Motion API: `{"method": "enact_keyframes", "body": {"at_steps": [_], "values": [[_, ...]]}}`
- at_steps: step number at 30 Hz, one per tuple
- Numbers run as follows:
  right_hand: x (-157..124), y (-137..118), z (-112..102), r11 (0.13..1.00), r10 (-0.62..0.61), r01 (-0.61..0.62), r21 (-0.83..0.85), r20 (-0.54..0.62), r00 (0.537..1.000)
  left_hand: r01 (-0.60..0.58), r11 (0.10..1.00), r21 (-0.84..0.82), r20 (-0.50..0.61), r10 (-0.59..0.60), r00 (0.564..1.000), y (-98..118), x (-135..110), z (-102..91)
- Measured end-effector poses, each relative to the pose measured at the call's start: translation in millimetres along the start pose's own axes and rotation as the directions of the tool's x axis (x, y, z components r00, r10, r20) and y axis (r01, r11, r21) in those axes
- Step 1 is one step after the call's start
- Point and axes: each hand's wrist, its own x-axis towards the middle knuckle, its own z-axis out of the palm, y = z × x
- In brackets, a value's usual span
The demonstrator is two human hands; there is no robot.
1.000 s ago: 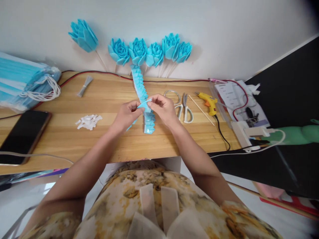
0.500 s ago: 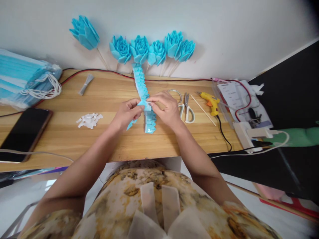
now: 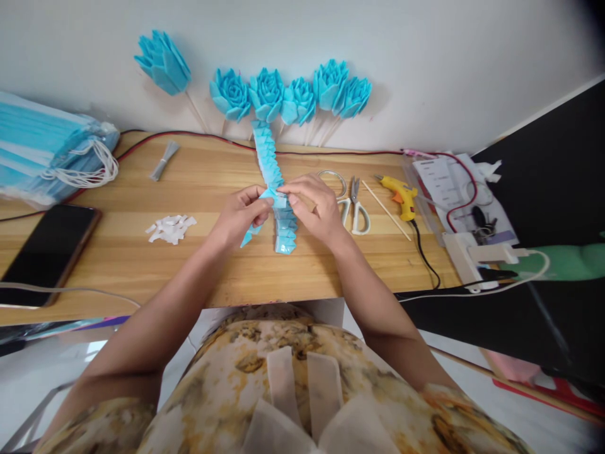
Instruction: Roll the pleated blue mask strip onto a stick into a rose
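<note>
One blue piece [image 3: 279, 200] btwn L hand [image 3: 243, 216] & R hand [image 3: 314, 205], both pinching it (fingers nearly closed)

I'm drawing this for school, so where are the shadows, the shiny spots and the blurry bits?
Head view: soft shadow on the plain white wall beside the rightmost blue petalled flower; head view: small glints on the near end of the pleated light-blue strip; head view: top right corner dark and blurred; head view: bare left hand and bare right hand fairly clear, finest details soft.
</note>
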Motion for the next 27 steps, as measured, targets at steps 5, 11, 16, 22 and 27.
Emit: {"method": "enact_keyframes", "body": {"at_steps": [5, 11, 16, 22, 27], "values": [[-0.8, -0.8, 1.4, 0.999, 0.038, -0.037, 0.040, -0.011, 0.999, -0.028, 0.995, 0.098, -0.031, 0.031, 0.999, 1.9, -2.0, 2.3], [-1.4, -0.4, 3.4, 0.996, 0.056, -0.054, 0.072, -0.024, 0.998, -0.041, 0.990, 0.135, -0.036, 0.046, 0.998, 2.5, -1.8, 3.9], [-1.1, -4.3, 3.2, 0.980, 0.170, -0.167, 0.107, -0.023, 0.985, -0.050, 0.985, 0.165, -0.016, 0.053, 0.998, 1.2, -1.3, 3.0], [0.3, -7.2, 4.0, 0.960, 0.238, -0.232, 0.156, -0.021, 0.971, -0.062, 0.981, 0.182, 0.000, 0.063, 0.998, 1.2, -1.8, 2.0], [0.1, -5.9, 4.7, 0.954, 0.247, -0.241, 0.178, -0.011, 0.969, -0.059, 0.982, 0.178, -0.004, 0.060, 0.998, -0.1, -1.1, 1.1]]}}
